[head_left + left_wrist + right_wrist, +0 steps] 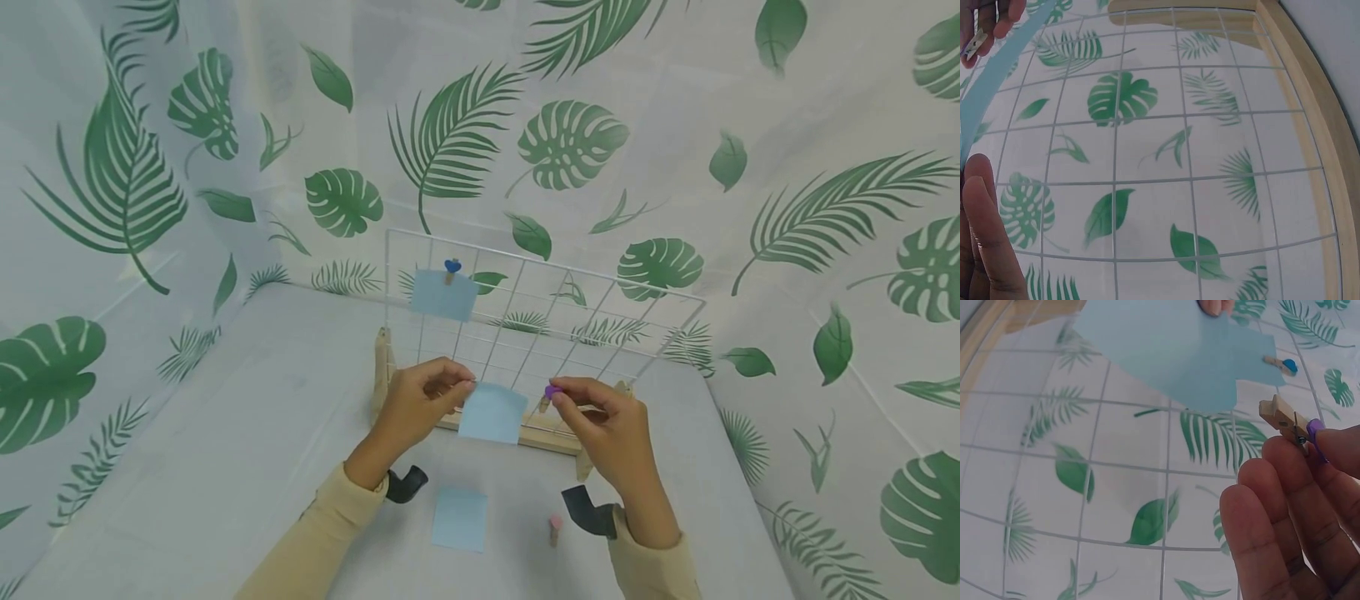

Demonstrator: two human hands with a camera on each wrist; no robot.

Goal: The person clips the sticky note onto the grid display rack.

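My left hand [429,395] pinches the upper left corner of a light blue paper sheet [492,414], which hangs in front of the wire grid [517,317]. In my right hand [609,421] a small wooden clothespin [1283,417] with a purple heart [553,391] is held between thumb and fingers, just right of that sheet. In the right wrist view the clothespin's tip points toward the paper and is apart from it. Higher on the grid, another blue sheet [444,296] hangs from a clothespin with a blue heart [452,266].
A third blue sheet [460,520] lies on the white table [300,400] in front of the grid. To its right lies a clothespin with a pink top [555,528]. The grid stands in a wooden base [551,437]. Behind hangs a leaf-patterned curtain [652,125].
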